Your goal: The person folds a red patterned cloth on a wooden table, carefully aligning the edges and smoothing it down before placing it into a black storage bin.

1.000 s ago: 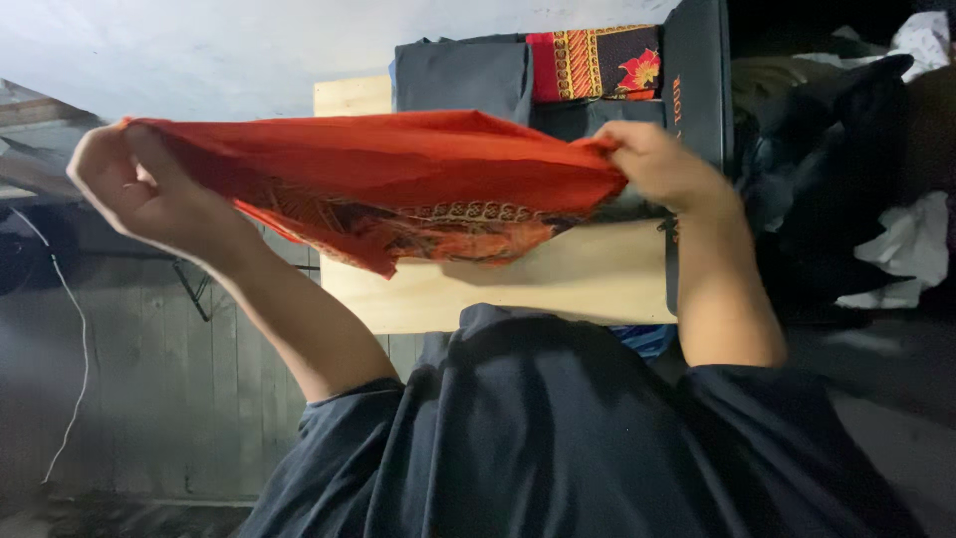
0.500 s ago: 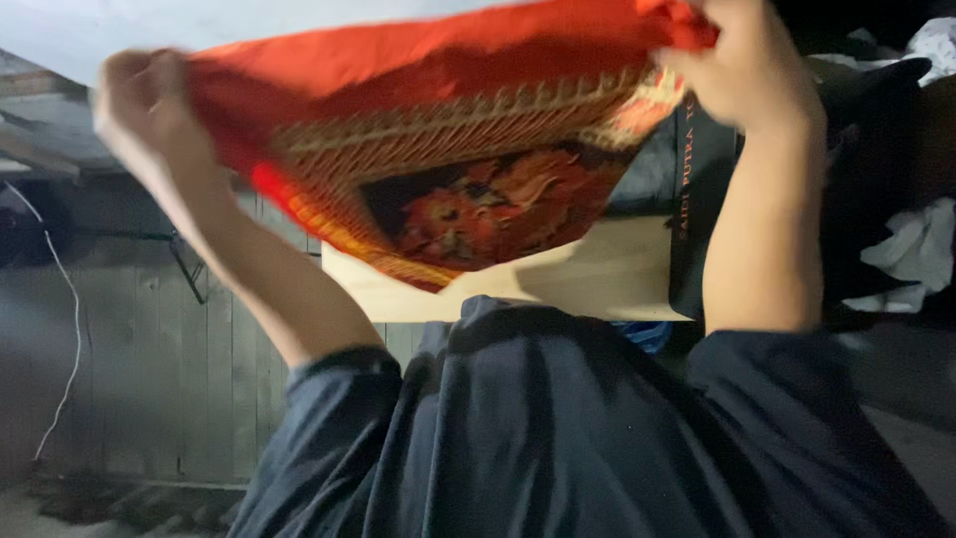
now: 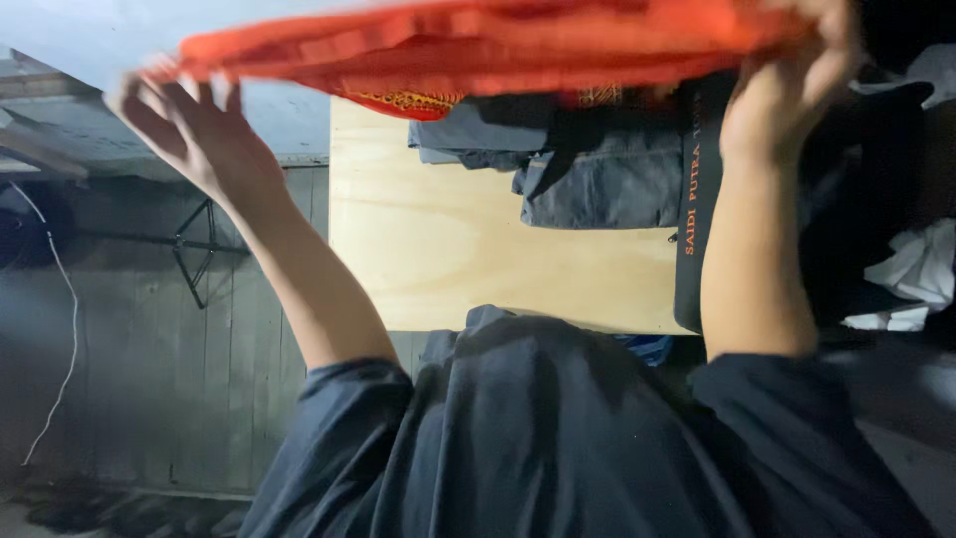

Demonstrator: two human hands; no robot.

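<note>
We hold the orange patterned cloth (image 3: 478,45) stretched above the wooden worktop (image 3: 468,259): left hand (image 3: 199,134) grips one end with fingers spread, right hand (image 3: 792,85) clenches the other. Folded dark garments (image 3: 597,169) lie beneath.

Cloth (image 3: 478,45) stretched above board (image 3: 448,259); folded garments (image 3: 588,169) on board's far right.

A: Is there any package, label, sign or screen here?

B: One thing only: a dark flat case or bag (image 3: 697,199) standing along the right edge of the desk (image 3: 418,259), beside the person's right forearm.

A: Any marking on it?

B: A line of orange lettering runs lengthwise down its narrow dark face. No screens or signs show.
</note>
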